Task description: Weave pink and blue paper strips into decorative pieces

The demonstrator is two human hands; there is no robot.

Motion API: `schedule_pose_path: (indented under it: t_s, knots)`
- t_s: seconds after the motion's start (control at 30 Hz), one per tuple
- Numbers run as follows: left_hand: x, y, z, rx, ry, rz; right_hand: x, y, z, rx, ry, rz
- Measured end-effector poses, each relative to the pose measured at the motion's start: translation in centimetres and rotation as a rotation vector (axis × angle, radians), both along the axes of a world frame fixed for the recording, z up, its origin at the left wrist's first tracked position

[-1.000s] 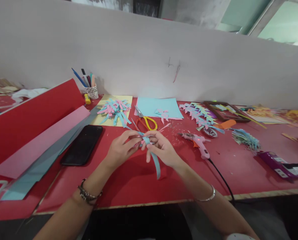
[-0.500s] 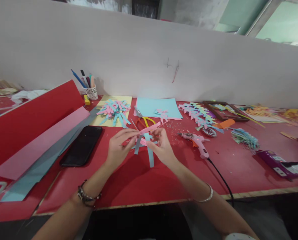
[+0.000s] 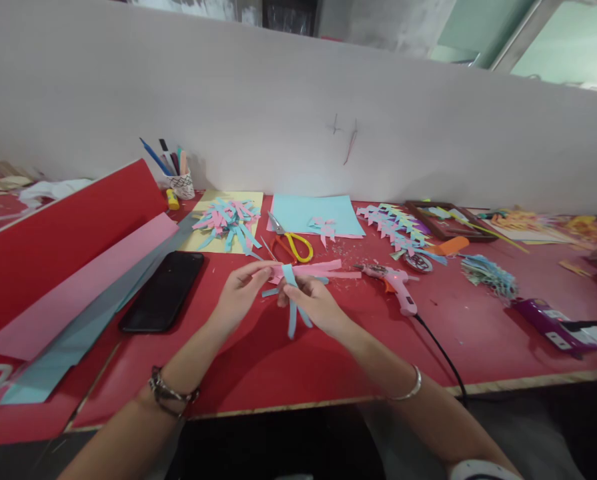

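Note:
Pink and blue paper strips cross each other between my two hands, above the red table. My left hand pinches the left end of the pink strips between thumb and fingers. My right hand grips the crossing from the right, its thumb on a blue strip. Two blue ends hang down below my fingers, while the pink ends stretch out to the right. Just beyond the hands lie scissors with a yellow handle. Part of where the strips cross is hidden by my fingers.
A black phone and long pink paper lie left. A pink glue gun, its cord running off the front edge, lies right. Woven strip chains, a strip pile and a pen cup stand behind.
My right hand has shifted slightly left and down onto the blue strip. The pink strips now point right past my hand, and the blue ends hang closer together.

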State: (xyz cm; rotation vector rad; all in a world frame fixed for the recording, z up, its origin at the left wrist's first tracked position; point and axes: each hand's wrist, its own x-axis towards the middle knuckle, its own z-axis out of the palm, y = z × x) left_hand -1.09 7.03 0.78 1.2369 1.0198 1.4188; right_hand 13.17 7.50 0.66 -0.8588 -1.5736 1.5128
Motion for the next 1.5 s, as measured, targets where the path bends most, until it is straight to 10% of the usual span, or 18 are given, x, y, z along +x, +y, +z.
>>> schedule_pose_path:
  t_s: [0.37, 1.5]
  knots:
    - [0.5, 0.1, -0.1, -0.46, -0.455, -0.223, 0.4, 0.2, -0.1, -0.083, -0.126, -0.142]
    - [1.7, -0.7, -0.4, -0.375, -0.49, -0.263, -0.4, -0.3, -0.5, -0.355, -0.04, 0.103]
